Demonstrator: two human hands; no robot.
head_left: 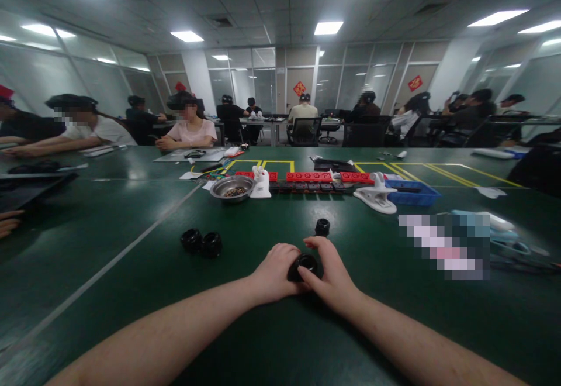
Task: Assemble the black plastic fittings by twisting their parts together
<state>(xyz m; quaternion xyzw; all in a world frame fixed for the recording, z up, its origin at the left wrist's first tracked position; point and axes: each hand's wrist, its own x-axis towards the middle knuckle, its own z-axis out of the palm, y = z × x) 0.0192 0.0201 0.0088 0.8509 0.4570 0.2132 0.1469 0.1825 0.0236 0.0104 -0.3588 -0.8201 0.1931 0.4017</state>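
The green table [245,228] bears two black rings [201,243] side by side at left and a single black ring [322,227] near its middle. Farther back, a metal bowl [219,193] containing small pieces [236,191] adjoins a white clip [260,183]. Red strips [309,176] extend rightward towards a second white clip [377,196] and a blue tray [418,197].

Count, tabletop [245,327]: black round parts [305,264], 4; metal bowl [231,196], 1; white clamps [377,196], 2; blue tray [414,197], 1. Wearer's hands [277,269], 2.
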